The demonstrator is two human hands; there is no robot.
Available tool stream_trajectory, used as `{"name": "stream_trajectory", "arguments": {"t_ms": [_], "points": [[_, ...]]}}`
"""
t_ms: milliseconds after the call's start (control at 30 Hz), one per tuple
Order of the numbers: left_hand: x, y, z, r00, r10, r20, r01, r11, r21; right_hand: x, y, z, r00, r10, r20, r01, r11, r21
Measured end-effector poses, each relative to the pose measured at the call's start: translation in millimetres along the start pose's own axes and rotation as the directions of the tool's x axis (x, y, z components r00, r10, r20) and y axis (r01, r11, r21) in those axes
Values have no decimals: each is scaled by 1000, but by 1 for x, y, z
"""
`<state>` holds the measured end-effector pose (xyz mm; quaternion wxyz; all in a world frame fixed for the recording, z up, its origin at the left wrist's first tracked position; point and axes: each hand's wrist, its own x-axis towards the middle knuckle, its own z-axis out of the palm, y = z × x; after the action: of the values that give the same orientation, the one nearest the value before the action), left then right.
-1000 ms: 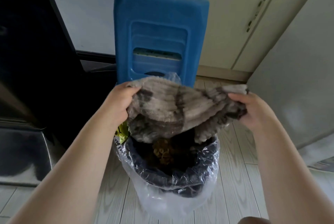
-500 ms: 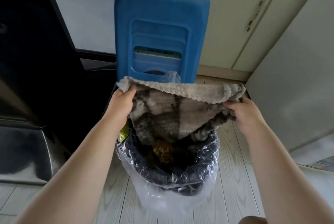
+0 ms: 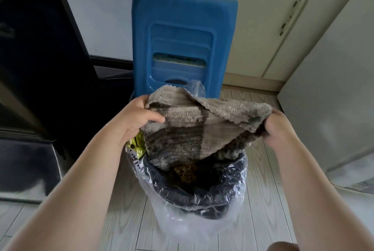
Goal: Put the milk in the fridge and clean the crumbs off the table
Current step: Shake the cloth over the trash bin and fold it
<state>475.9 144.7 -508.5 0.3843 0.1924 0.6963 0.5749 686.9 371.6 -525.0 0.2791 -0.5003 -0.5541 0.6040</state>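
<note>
Crumbs cannot be made out singly. The cloth (image 3: 194,127) that presumably carries them hangs spread above the far rim of the bin (image 3: 228,196), its lower fold dipping into the opening. The left hand (image 3: 139,117) pinches the cloth's left edge, thumb on top. The right hand (image 3: 277,129) grips the bunched right edge with curled fingers.

Task status, as a judgement:
- Wiping: apparently complete, since the cloth is at the bin rather than at the table.
- Emptying the cloth: in progress.
- Brown debris (image 3: 185,172) lies inside the bin. Whether it is crumbs cannot be determined.
- The milk and the table are not in view, so that step cannot be verified.
- The pale appliance panel (image 3: 334,88) at the right may be the fridge; this is unconfirmed.

Item count:
- Cloth: one.
- Hands: two, both on the cloth.
- Bin: one, standing on the floor (image 3: 263,200), lined with one clear bag (image 3: 182,224).
- Yellow wrapper (image 3: 137,145): one, at the bin's left rim.
- Blue stool (image 3: 184,27): one, just behind the bin.
</note>
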Motion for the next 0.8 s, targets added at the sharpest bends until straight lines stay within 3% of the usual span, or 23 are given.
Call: {"name": "stream_trajectory", "arguments": {"t_ms": [100, 267, 433, 600, 800], "points": [[-2, 2, -2, 996, -71, -47, 64, 990, -127, 0, -3, 4, 997, 78, 16, -79, 995, 57], [-7, 10, 1, 985, -173, 16, 171, 949, -265, 1, -12, 11, 971, 232, 58, -234, 972, 32], [-17, 49, 22, 962, -269, -39, 217, 846, -487, -19, -59, 16, 941, 328, 79, -330, 944, 1], [-43, 114, 48, 909, -409, -82, 305, 787, -536, -50, -138, 0, 911, 410, 53, -411, 912, 16], [-74, 214, 49, 901, -415, -130, 303, 814, -495, -64, -226, -34, 898, 439, 35, -438, 898, -39]]}}
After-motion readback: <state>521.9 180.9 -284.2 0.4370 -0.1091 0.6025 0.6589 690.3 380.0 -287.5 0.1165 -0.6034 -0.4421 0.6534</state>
